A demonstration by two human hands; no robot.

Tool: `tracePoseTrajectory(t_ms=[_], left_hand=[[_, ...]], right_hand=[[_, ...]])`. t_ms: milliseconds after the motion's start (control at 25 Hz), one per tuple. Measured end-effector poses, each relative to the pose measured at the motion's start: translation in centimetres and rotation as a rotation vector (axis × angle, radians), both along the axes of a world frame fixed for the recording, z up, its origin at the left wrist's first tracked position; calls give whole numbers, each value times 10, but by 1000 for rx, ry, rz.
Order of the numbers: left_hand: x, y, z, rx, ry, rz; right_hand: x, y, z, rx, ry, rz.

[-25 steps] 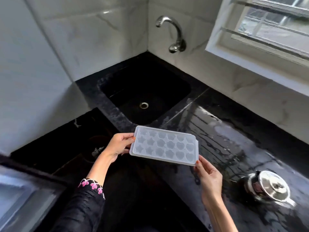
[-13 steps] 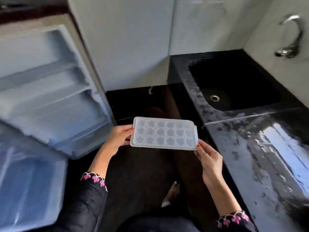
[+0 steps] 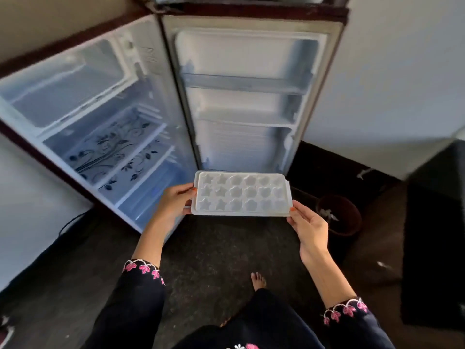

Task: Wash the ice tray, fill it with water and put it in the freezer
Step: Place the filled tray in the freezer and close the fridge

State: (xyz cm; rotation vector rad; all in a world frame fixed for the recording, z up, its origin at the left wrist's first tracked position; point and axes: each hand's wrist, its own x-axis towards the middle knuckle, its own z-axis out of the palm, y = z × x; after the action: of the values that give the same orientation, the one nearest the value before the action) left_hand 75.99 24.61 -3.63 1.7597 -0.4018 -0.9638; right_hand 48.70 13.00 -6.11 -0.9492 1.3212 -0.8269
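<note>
You hold the ice tray (image 3: 242, 193) level in front of you, with its star and flower shaped cells facing up; whether there is water in the cells, I cannot tell. Your left hand (image 3: 175, 202) grips the left short edge, thumb on top and the fingers (image 3: 187, 209) closed under the rim. Your right hand (image 3: 308, 226) takes the right near corner, thumb tip on the rim and the other fingers underneath. The tray is in the air above the dark floor (image 3: 221, 250), just in front of the lower edge of the open refrigerator door (image 3: 247, 102). The door stands wide open, and its white inner racks face you, directly behind the tray. To the left of the door is the refrigerator cabinet (image 3: 83, 117), with the freezer compartment (image 3: 63, 84) at the top and below it glass shelves (image 3: 110, 144) with a black flower pattern. Between the tray and the compartment nothing stands. To the right, on the floor near your right hand, there is a dark round bin (image 3: 339, 215). Your bare foot (image 3: 258, 280) shows below, between your two sleeves with pink embroidery (image 3: 143, 268).
</note>
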Motion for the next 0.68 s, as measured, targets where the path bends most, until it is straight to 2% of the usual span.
tracePoseTrajectory(t_ms=[240, 360, 680], left_hand=[[39, 0, -6, -9, 13, 413], [49, -2, -7, -44, -50, 602], [124, -15, 15, -83, -207, 941]], right_hand=[[91, -76, -6, -3, -17, 311], [136, -110, -3, -43, -14, 471], [284, -166, 26, -75, -95, 753]])
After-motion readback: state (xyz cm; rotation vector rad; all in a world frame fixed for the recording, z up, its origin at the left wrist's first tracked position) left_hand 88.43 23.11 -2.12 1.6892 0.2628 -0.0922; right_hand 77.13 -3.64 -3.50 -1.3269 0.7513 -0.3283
